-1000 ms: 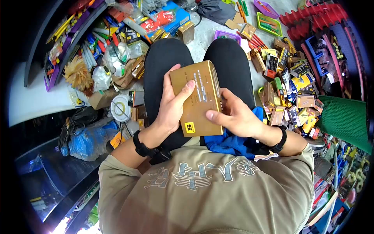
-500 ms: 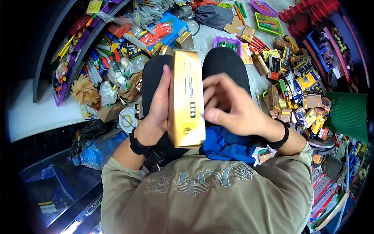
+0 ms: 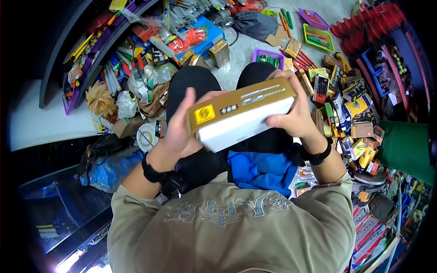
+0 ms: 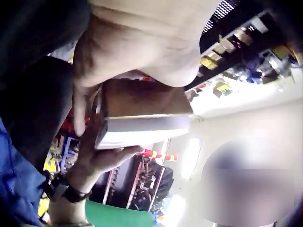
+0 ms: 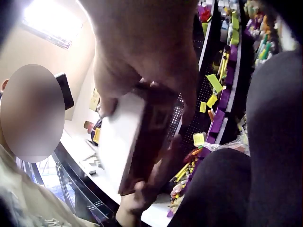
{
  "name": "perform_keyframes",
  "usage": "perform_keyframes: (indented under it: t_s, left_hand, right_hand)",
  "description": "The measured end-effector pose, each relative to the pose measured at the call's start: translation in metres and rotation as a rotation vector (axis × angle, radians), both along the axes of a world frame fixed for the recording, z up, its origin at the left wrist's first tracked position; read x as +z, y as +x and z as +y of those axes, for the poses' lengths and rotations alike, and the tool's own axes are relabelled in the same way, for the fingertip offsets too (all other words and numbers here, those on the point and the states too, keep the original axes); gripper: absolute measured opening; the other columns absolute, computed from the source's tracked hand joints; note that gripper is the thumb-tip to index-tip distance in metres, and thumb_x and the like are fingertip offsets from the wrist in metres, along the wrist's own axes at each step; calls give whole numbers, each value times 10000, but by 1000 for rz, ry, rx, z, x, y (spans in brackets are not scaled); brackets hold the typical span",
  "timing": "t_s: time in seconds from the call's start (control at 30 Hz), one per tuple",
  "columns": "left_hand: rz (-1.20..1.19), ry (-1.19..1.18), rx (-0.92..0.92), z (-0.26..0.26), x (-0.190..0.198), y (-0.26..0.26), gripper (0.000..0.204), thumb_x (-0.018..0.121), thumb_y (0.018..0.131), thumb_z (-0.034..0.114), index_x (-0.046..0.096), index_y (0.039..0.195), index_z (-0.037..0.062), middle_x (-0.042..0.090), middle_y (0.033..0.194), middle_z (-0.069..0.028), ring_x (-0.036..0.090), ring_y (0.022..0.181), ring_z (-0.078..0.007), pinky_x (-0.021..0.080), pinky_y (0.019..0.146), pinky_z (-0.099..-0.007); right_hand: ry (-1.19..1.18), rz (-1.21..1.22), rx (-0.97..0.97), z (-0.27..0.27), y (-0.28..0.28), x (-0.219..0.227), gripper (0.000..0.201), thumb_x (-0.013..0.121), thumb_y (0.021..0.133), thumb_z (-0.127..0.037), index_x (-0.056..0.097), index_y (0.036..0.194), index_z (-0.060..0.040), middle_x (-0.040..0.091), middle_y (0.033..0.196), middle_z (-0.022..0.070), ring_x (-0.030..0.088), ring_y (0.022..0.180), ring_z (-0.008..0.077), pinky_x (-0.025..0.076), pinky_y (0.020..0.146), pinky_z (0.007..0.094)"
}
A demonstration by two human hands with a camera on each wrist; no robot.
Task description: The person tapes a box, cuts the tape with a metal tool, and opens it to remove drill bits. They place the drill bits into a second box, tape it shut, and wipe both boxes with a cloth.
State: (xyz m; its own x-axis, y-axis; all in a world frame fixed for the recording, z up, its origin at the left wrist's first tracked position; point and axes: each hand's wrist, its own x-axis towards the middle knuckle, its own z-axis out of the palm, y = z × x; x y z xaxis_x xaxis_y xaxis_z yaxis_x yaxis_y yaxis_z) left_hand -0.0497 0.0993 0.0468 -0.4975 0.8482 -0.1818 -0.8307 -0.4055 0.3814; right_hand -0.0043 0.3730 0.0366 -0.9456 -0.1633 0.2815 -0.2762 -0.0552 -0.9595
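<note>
A gold and white box (image 3: 246, 113) is held tilted above the lap, its gold face with a yellow label up and a white side toward the body. The right hand (image 3: 296, 104) grips its right end, thumb on the white side and fingers over the far edge. At the left end, the left hand (image 3: 182, 129) rests against the box with its thumb raised off it and its fingers partly hidden behind. The left wrist view shows the box (image 4: 142, 101) below the left hand (image 4: 142, 47); in the right wrist view, the right hand (image 5: 147, 61) covers one end of the box (image 5: 120, 142).
A blue cloth (image 3: 261, 168) lies on the lap. Many small boxes (image 3: 362, 129) are heaped on the right, near a green tray (image 3: 318, 38) and purple trays. Bagged goods and tools crowd the left, beside a curved shelf and a white surface (image 3: 36, 118).
The box has turned from upright to nearly crosswise, showing a white side. The right hand, off the box's face half a second ago, now grips its right end; the left thumb has lifted away.
</note>
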Motion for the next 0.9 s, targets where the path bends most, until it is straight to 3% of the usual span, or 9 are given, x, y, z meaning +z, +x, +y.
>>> perform_keyframes:
  t_s: [0.07,0.17,0.23,0.33,0.37,0.43,0.6,0.73,0.9]
  left_hand:
    - [391,-210,235,-4,-2,9,949,306,1021,781,345,1557,-1,496,1551,-175,473,1470,-309,352,1219,-474]
    - [1060,-671,335,3,-12,9,843,623,982,659,423,1461,-5,603,1361,-147,581,1318,-253,440,1151,-455]
    - [1063,-746,418,16,-10,3,678,670,1014,528,480,1378,-12,635,1268,-122,629,1198,-210,500,1070,-407]
    - [272,-778,143,27,32,0,491,650,1068,366,499,1316,-31,656,1208,-130,641,1117,-155,514,983,-318]
    - [280,-772,146,26,28,6,491,650,1068,366,499,1316,-31,656,1208,-130,641,1117,-155,514,983,-318]
    - [804,-703,378,21,21,18,487,650,1068,358,494,1310,-34,654,1209,-142,642,1122,-160,519,985,-329]
    - [1054,-957,374,45,5,-7,563,650,1049,458,547,1227,-66,683,1088,-164,693,994,-201,555,870,-345]
    - [849,-789,336,38,-4,-5,627,709,1013,449,496,1274,-79,663,1138,-163,672,1064,-210,544,934,-351]
    - [974,-657,208,24,-13,-7,745,810,954,330,361,1381,-84,585,1316,-178,585,1243,-205,486,1066,-369]
  right_hand:
    - [-116,-113,-145,1,3,0,753,978,760,-281,467,1271,-70,604,1180,49,600,1097,149,492,976,323]
    - [-141,-266,-191,-12,3,1,715,948,803,-292,466,1279,-64,615,1158,53,605,1088,150,496,967,323]
    - [-135,-245,-207,-21,1,5,653,890,873,-307,471,1301,-46,625,1158,68,612,1096,151,505,970,325]
    - [-446,-743,-185,-23,-6,9,582,793,962,-342,493,1345,-23,656,1182,114,651,1081,166,546,948,337]
    - [-442,-733,-186,-23,0,8,582,793,962,-342,493,1345,-23,656,1182,114,651,1081,166,546,948,337]
    - [-393,-454,-267,-28,17,5,579,787,964,-350,503,1346,-21,670,1175,123,673,1049,182,562,927,343]
    - [-442,-564,-224,-10,3,-6,648,798,957,-339,504,1394,40,687,1226,145,697,1109,225,574,972,364]
    - [-326,-471,-353,-16,10,-14,570,832,936,-297,543,1313,18,680,1159,124,674,1034,180,567,914,331]
    - [-381,-531,-362,-22,15,-17,553,823,946,-299,540,1309,7,677,1157,124,674,1041,183,569,914,335]
